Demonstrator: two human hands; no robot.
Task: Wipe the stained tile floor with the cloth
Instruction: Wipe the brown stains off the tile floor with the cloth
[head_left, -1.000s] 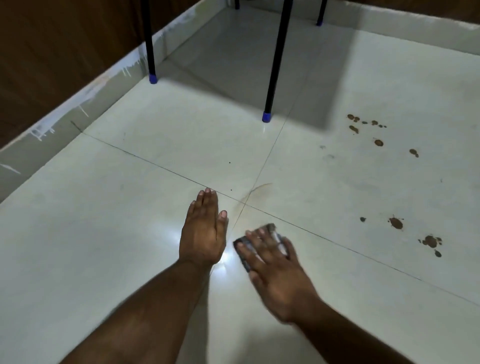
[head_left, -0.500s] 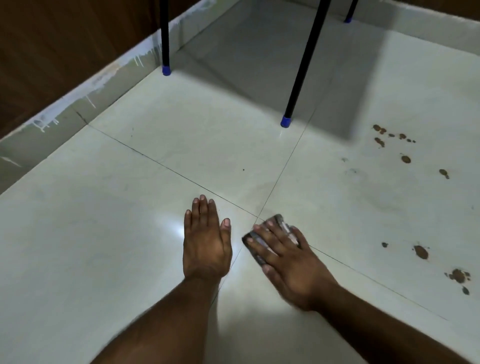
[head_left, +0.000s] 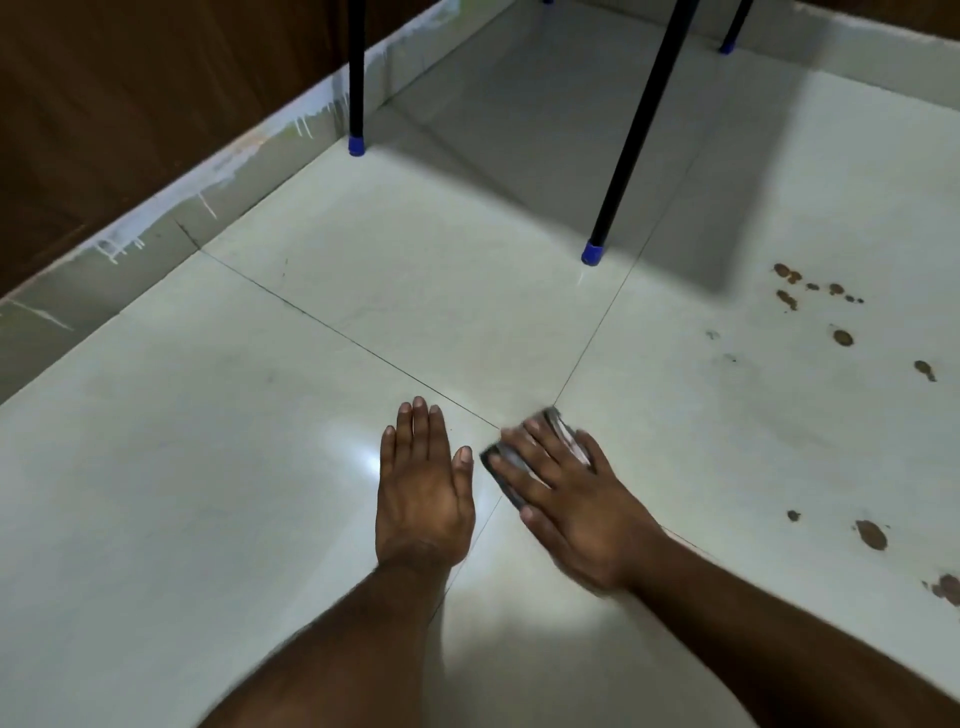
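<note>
My right hand (head_left: 574, 506) lies flat with spread fingers on a small grey cloth (head_left: 558, 423), pressing it onto the pale tile floor (head_left: 260, 467) right at the crossing of the grout lines. Most of the cloth is hidden under the fingers. My left hand (head_left: 423, 478) rests flat on the tile just left of it, fingers straight and together, holding nothing. Brown stains (head_left: 870, 535) dot the tile to the right of my right hand, and a further cluster of brown spots (head_left: 810, 296) sits farther back.
Black table legs with blue caps stand ahead: one (head_left: 592, 253) close to the centre, one (head_left: 356, 145) by the left wall, one (head_left: 726, 48) at the back. A paint-streaked skirting (head_left: 156, 228) and a brown wall run along the left.
My right hand has slid the cloth forward to the grout crossing. The faint brown smear seen there a second ago is gone. My left hand stays planted.
</note>
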